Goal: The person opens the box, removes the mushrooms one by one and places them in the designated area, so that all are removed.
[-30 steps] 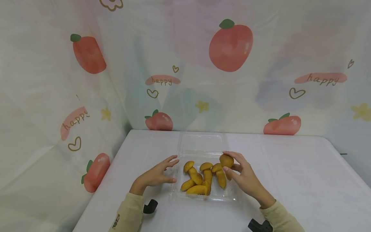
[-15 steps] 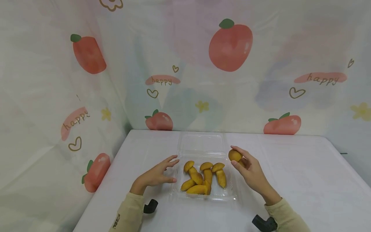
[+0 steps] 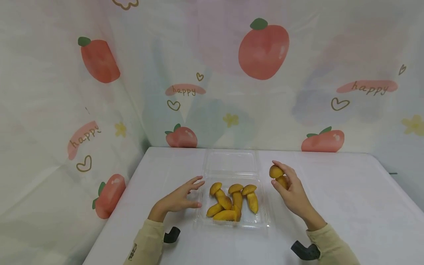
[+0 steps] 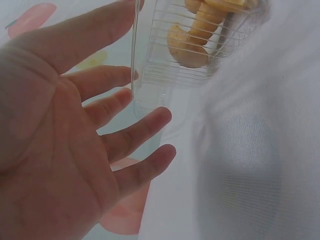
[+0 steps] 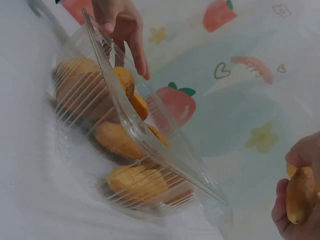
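Note:
A yellow-brown mushroom (image 3: 275, 172) is held in my right hand (image 3: 294, 195), raised just right of a clear plastic clamshell box (image 3: 246, 222). Fingers and thumb grip the mushroom's stem, with the round cap pointing up and left; in the right wrist view the held mushroom (image 5: 300, 197) shows at the right edge. Several similar mushrooms (image 3: 237, 198) lie inside the box, some overlapping. At the box's left side is my left hand (image 3: 177, 200), fingers spread and nearly straight; in the left wrist view, the thumb and some fingertips are at the box rim (image 4: 136, 65).
The box's clear lid (image 3: 230, 163) lies folded back toward the far table edge. A white cloth covers the table (image 3: 347, 206). Printed curtains (image 3: 212, 73) stand behind and at the left. Black wrist mounts (image 3: 172, 235) hang below both sleeves.
My right hand has lifted the mushroom out from over the box's right side and carried it right and slightly away. My left hand has stayed in place.

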Demonstrator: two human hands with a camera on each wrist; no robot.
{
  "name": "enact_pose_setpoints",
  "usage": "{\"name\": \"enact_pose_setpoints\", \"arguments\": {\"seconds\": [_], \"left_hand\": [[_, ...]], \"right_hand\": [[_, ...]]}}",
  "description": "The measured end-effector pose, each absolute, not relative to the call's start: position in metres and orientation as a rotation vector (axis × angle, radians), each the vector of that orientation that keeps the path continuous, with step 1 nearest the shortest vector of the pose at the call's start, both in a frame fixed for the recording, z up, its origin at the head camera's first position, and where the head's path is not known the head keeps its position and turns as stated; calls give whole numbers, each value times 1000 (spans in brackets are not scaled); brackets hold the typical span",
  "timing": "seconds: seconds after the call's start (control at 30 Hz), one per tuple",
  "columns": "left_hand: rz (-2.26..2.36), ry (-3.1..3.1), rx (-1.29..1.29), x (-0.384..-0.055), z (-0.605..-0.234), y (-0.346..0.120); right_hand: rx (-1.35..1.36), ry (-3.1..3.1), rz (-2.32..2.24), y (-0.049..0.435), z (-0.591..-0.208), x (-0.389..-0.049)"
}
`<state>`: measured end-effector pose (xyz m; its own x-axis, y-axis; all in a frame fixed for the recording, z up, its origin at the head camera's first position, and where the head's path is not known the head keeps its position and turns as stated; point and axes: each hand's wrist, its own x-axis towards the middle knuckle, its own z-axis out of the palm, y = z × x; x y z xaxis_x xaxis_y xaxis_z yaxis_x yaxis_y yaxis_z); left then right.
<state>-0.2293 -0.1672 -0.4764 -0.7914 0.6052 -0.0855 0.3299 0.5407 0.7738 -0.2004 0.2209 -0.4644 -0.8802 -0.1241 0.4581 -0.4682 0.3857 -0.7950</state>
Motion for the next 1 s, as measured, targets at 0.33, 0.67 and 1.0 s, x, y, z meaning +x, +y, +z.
{"name": "enact_pose_setpoints", "arguments": {"seconds": [0.33, 0.67, 1.0], "left_hand": [[1120, 2440, 723, -229, -475, -167], [1117, 2451, 699, -227, -474, -166], [1109, 2455, 691, -226, -472, -166]], "right_hand": [[507, -2436, 1531, 229, -463, -199], [573, -2369, 1606, 246, -471, -210], [478, -2466, 1536, 263, -482, -218]]}}
